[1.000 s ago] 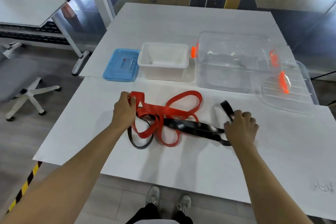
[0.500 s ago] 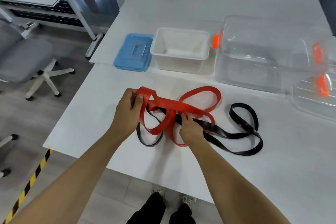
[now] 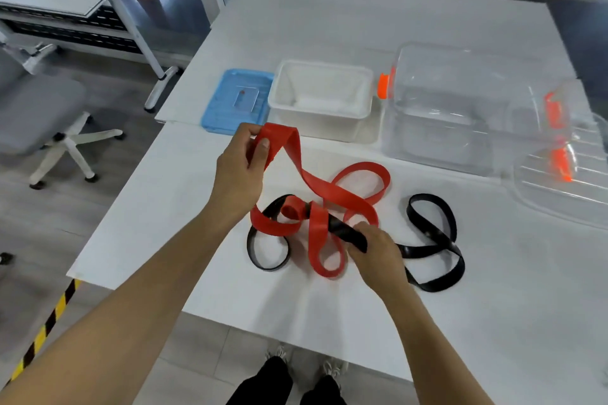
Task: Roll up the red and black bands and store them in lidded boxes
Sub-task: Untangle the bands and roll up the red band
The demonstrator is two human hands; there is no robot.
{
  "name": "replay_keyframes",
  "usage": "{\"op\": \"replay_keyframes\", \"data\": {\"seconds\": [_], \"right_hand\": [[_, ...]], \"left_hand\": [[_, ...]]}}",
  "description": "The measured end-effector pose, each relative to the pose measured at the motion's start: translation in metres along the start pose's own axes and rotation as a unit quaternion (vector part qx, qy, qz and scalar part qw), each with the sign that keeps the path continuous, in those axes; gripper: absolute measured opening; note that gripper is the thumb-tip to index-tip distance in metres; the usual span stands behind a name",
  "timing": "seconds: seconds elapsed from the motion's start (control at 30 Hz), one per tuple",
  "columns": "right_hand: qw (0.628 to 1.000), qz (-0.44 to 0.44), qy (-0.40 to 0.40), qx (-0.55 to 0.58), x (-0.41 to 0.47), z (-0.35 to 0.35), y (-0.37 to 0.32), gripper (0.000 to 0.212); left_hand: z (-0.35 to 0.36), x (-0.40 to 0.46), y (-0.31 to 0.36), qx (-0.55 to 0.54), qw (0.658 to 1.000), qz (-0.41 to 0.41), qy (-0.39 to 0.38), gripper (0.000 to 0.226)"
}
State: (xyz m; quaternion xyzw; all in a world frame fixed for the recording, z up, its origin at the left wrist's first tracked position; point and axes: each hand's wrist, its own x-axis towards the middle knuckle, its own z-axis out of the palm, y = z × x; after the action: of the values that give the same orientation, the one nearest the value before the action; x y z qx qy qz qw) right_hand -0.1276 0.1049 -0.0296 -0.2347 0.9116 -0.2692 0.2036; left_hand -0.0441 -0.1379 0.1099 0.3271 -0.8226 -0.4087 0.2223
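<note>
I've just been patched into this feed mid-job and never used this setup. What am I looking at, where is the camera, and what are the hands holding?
There is no robot: a person wears a head camera looking down at their bare hands over a white table. The left hand lifts one end of a flat red elastic band. The right hand pinches a flat black elastic band tangled with it. Behind lie a blue plastic lid, an open white plastic box, a clear plastic box with orange clips and its clear lid.
</note>
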Motion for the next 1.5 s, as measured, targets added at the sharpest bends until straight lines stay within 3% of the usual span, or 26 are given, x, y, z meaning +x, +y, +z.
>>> {"op": "replay_keyframes", "data": {"seconds": [0.23,0.43,0.6,0.7,0.8,0.87,0.97,1.07,1.13,1.27,1.37,1.5], "right_hand": [[0.972,0.144,0.107,0.154,-0.028,-0.087,0.032,0.017],[0.917,0.202,0.224,0.261,-0.036,-0.127,0.039,0.018],[0.917,0.157,0.218,0.294,-0.037,-0.145,0.027,0.013],[0.936,0.093,0.163,0.299,-0.042,-0.149,0.009,0.015],[0.944,0.054,0.137,0.297,-0.043,-0.148,-0.008,0.014],[0.941,0.049,0.108,0.316,-0.044,-0.148,-0.019,0.013],[0.943,0.039,0.090,0.317,-0.045,-0.143,-0.030,0.014],[0.948,0.026,0.084,0.304,-0.044,-0.135,-0.034,0.015],[0.952,0.020,0.075,0.295,-0.047,-0.133,-0.037,0.014],[0.947,0.024,0.054,0.315,-0.056,-0.138,-0.037,0.009],[0.944,0.034,0.121,0.305,-0.056,-0.142,-0.024,0.012],[0.924,0.066,0.217,0.307,-0.052,-0.149,0.000,0.017]], "left_hand": [[-0.011,0.022,-0.021,0.174,0.978,0.102,0.050,0.016],[-0.031,0.030,-0.048,0.339,0.933,0.043,0.113,0.017],[-0.043,0.026,-0.090,0.403,0.908,-0.072,0.083,0.015],[-0.034,0.014,-0.107,0.425,0.893,-0.145,0.013,0.032],[-0.017,-0.002,-0.106,0.441,0.883,-0.156,-0.040,0.042],[0.002,-0.012,-0.092,0.392,0.909,-0.109,-0.086,0.038],[0.038,-0.033,-0.050,0.180,0.960,-0.043,-0.208,0.026],[0.076,-0.062,-0.011,-0.016,0.941,-0.090,-0.325,0.030],[0.097,-0.076,0.005,-0.097,0.923,-0.126,-0.351,0.032],[0.119,-0.079,0.017,-0.161,0.932,-0.182,-0.269,0.023],[0.113,-0.074,0.003,-0.130,0.954,-0.196,-0.187,0.017],[0.084,-0.068,-0.029,-0.015,0.985,-0.150,-0.086,0.019]]}}
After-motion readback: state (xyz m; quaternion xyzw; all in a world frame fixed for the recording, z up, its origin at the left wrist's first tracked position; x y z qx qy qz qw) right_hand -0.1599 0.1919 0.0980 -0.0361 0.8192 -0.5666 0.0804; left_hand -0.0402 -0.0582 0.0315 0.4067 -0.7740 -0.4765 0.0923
